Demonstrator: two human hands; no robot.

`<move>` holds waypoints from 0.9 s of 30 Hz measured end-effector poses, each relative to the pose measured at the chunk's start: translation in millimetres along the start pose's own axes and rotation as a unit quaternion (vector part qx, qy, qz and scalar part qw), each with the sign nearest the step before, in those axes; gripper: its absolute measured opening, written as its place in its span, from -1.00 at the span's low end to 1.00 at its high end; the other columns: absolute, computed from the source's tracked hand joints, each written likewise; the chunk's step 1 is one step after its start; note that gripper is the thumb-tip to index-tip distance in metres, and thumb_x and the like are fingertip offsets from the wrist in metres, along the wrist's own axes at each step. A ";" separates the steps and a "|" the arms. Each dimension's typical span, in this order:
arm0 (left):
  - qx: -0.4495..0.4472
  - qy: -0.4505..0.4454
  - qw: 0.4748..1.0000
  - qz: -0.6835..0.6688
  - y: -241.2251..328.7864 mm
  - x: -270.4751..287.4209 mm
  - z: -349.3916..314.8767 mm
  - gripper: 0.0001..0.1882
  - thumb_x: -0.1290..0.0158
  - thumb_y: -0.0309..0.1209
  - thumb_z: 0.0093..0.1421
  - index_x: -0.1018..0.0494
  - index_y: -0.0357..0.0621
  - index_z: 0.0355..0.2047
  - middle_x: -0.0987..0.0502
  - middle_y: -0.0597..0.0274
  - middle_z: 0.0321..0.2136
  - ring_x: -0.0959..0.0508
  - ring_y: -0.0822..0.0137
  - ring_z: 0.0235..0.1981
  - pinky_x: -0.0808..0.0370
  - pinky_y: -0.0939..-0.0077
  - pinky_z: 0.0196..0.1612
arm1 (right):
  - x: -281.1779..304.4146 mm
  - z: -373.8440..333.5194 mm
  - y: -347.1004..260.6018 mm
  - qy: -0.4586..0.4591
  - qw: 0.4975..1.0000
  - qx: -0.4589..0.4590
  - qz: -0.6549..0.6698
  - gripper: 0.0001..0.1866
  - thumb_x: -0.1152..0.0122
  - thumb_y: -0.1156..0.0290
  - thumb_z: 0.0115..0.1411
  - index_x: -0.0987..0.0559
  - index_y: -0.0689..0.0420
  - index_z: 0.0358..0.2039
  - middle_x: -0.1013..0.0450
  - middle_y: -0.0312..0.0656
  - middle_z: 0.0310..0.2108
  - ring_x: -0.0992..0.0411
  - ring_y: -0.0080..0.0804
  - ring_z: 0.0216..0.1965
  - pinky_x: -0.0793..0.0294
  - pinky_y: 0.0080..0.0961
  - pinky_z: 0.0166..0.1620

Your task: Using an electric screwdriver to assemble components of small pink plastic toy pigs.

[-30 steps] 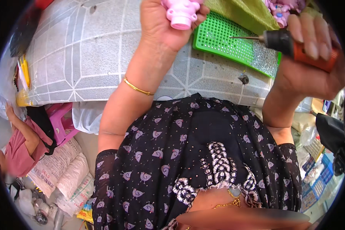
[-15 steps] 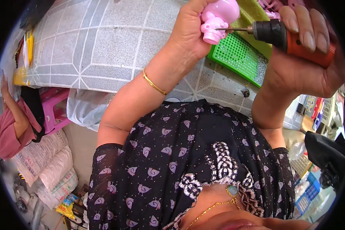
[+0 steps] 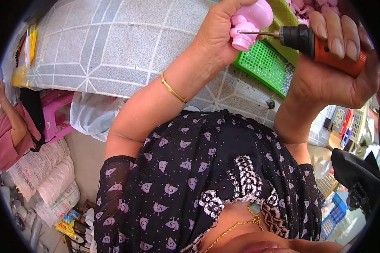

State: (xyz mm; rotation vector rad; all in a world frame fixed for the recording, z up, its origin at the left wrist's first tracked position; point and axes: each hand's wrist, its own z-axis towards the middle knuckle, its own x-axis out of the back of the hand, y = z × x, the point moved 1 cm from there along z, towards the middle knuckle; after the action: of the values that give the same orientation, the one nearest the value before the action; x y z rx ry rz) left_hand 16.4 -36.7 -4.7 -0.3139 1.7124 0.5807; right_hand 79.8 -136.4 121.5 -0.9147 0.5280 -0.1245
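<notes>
My left hand (image 3: 221,31) is closed round a pink plastic toy figure (image 3: 245,39) with a large round head, held above the table's far side. A gold bangle circles that wrist. In my right hand (image 3: 331,63) is an electric screwdriver (image 3: 302,39) with a black front and an orange body, its fingers wrapped round it. The thin metal bit points left, and its tip meets the side of the pink figure at a small hole. Whether a screw sits there is too small to tell. Under the tool lies a green perforated tray (image 3: 266,65) with small dark bits in one corner.
A grey patterned cloth covers the table (image 3: 126,46). Beyond the tray are a yellow-green cloth (image 3: 285,21) and several pink parts (image 3: 321,7). At the left, another person's arm (image 3: 16,114) shows near a pink stool (image 3: 57,116). Sacks (image 3: 46,168) lie on the floor.
My left hand and the pink figure have shifted slightly right, and the figure has turned a little. The screwdriver's bit stays against it.
</notes>
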 end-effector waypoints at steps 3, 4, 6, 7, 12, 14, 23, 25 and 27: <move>0.003 0.004 1.000 -0.011 -2.7 -1.6 1.3 -0.71 -0.29 -0.24 0.23 -0.54 -0.08 -0.14 -0.65 0.22 -0.32 -0.65 0.31 -0.36 -0.63 0.38 -0.34 | 0.1 -0.8 0.6 0.011 1.000 0.006 -0.010 -0.80 -0.01 0.21 0.50 -0.37 0.06 -0.14 -0.31 -0.40 -0.48 -0.32 -0.57 -0.55 -0.41 -0.52 -0.34; 0.001 0.008 1.000 -0.013 -2.5 -1.7 0.9 -0.72 -0.29 -0.24 0.23 -0.54 -0.09 -0.14 -0.65 0.22 -0.32 -0.65 0.31 -0.37 -0.63 0.38 -0.34 | 0.2 -0.2 2.3 0.015 1.000 0.009 -0.004 -0.79 0.00 0.20 0.50 -0.37 0.07 -0.14 -0.31 -0.40 -0.47 -0.32 -0.58 -0.54 -0.41 -0.52 -0.34; 0.003 0.005 1.000 -0.014 -2.1 3.7 3.0 -0.71 -0.29 -0.24 0.23 -0.54 -0.09 -0.15 -0.65 0.22 -0.32 -0.65 0.32 -0.37 -0.63 0.39 -0.34 | -0.9 -0.3 4.2 0.018 1.000 0.011 0.003 -0.78 0.01 0.20 0.51 -0.38 0.08 -0.15 -0.31 -0.40 -0.45 -0.32 -0.59 -0.53 -0.41 -0.52 -0.34; 0.010 0.000 1.000 -0.014 -2.3 4.3 3.8 -0.71 -0.29 -0.24 0.23 -0.54 -0.10 -0.16 -0.65 0.22 -0.32 -0.65 0.32 -0.37 -0.63 0.39 -0.34 | -2.0 -1.0 3.5 0.021 1.000 0.007 -0.009 -0.80 0.01 0.20 0.51 -0.37 0.07 -0.15 -0.31 -0.41 -0.47 -0.31 -0.58 -0.54 -0.41 -0.52 -0.34; -0.006 0.007 1.000 0.014 -3.0 5.1 2.3 -0.70 -0.27 -0.24 0.23 -0.55 -0.09 -0.12 -0.65 0.24 -0.32 -0.64 0.34 -0.36 -0.62 0.41 -0.35 | 59.2 34.6 6.8 -0.120 0.981 -0.076 0.130 -0.76 -0.31 0.21 0.13 -0.54 0.03 -0.26 -0.43 -0.41 -0.47 -0.39 -0.53 -0.39 -0.28 -0.39 -0.13; -0.016 0.012 0.999 0.030 -3.3 4.6 1.3 -0.70 -0.27 -0.24 0.23 -0.55 -0.10 -0.10 -0.65 0.25 -0.32 -0.64 0.35 -0.36 -0.62 0.42 -0.35 | 62.3 34.8 6.0 -0.121 0.982 -0.073 0.124 -0.77 -0.29 0.21 0.14 -0.54 0.03 -0.26 -0.43 -0.40 -0.47 -0.39 -0.53 -0.39 -0.28 -0.39 -0.13; -0.033 0.031 0.996 0.072 -3.7 1.2 -0.7 -0.68 -0.24 -0.24 0.24 -0.55 -0.10 -0.06 -0.63 0.28 -0.30 -0.62 0.41 -0.37 -0.58 0.53 -0.38 | 58.9 31.0 6.2 -0.129 0.984 -0.058 0.105 -0.79 -0.24 0.21 0.20 -0.54 0.03 -0.24 -0.43 -0.40 -0.46 -0.38 -0.52 -0.40 -0.29 -0.37 -0.13; -0.029 0.039 0.996 0.081 -2.9 1.4 -1.2 -0.67 -0.25 -0.23 0.24 -0.55 -0.11 -0.07 -0.63 0.28 -0.31 -0.61 0.42 -0.40 -0.56 0.54 -0.40 | 58.7 30.6 6.9 -0.131 0.985 -0.056 0.101 -0.80 -0.22 0.21 0.21 -0.54 0.03 -0.24 -0.43 -0.40 -0.45 -0.37 -0.52 -0.40 -0.29 -0.37 -0.13; -0.028 0.040 0.995 0.084 -2.0 2.2 -1.0 -0.67 -0.25 -0.23 0.23 -0.55 -0.11 -0.07 -0.63 0.28 -0.32 -0.61 0.43 -0.41 -0.56 0.55 -0.41 | 54.4 27.9 7.0 -0.134 0.985 -0.053 0.098 -0.80 -0.21 0.20 0.23 -0.54 0.03 -0.24 -0.43 -0.40 -0.45 -0.37 -0.51 -0.40 -0.29 -0.37 -0.13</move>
State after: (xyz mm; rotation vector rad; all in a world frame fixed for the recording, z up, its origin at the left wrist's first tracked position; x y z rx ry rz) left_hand 16.1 -38.6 -7.1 -0.2372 1.8124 0.7494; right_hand 139.6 -129.5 108.9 -0.9598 0.3742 0.2043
